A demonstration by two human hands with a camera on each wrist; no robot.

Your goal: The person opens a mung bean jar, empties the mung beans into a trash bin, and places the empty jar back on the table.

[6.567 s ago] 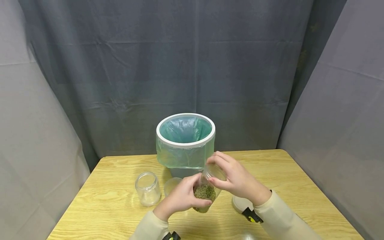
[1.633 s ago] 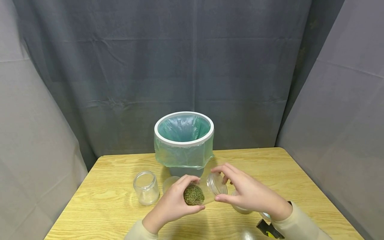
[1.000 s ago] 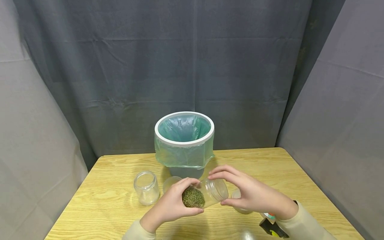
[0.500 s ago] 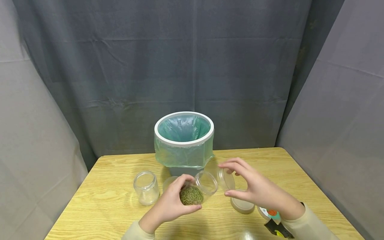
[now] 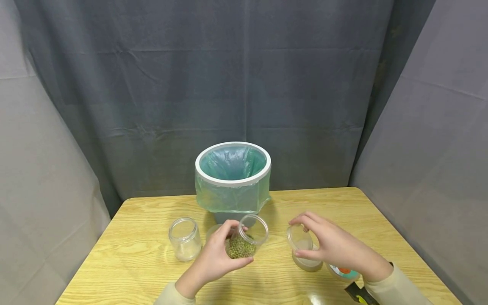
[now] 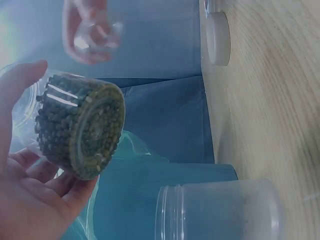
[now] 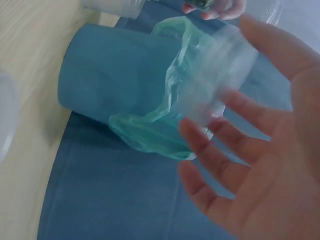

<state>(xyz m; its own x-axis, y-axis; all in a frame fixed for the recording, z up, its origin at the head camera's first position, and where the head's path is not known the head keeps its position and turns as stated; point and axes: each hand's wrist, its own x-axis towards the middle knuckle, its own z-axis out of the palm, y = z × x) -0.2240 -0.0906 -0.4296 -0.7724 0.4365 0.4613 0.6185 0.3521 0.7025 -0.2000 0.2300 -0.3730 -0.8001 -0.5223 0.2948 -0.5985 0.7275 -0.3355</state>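
My left hand (image 5: 213, 258) grips a clear jar (image 5: 256, 228) partly filled with green mung beans (image 5: 240, 248). The jar is tilted, its uncovered mouth facing up and to the right. In the left wrist view, beans (image 6: 97, 125) lie against the jar's base, with the thumb and fingers curved around the sides. To the right, my right hand (image 5: 337, 245) pinches a clear round lid (image 5: 299, 238) by its edge, apart from the jar. The right wrist view shows that lid (image 7: 220, 70) blurred between thumb and fingers.
A bin (image 5: 233, 201) with a white rim and green liner stands at the back centre. An uncovered clear jar (image 5: 185, 243) is left of it. Another clear round piece (image 5: 212, 231) is partly hidden behind my left hand. A pale lid (image 5: 308, 264) and a colourfully labelled round item (image 5: 345, 272) lie right.
The clear lid has come off the jar's mouth and moved right with my right hand, then slightly down. My left hand has tipped the jar's mouth further upward.
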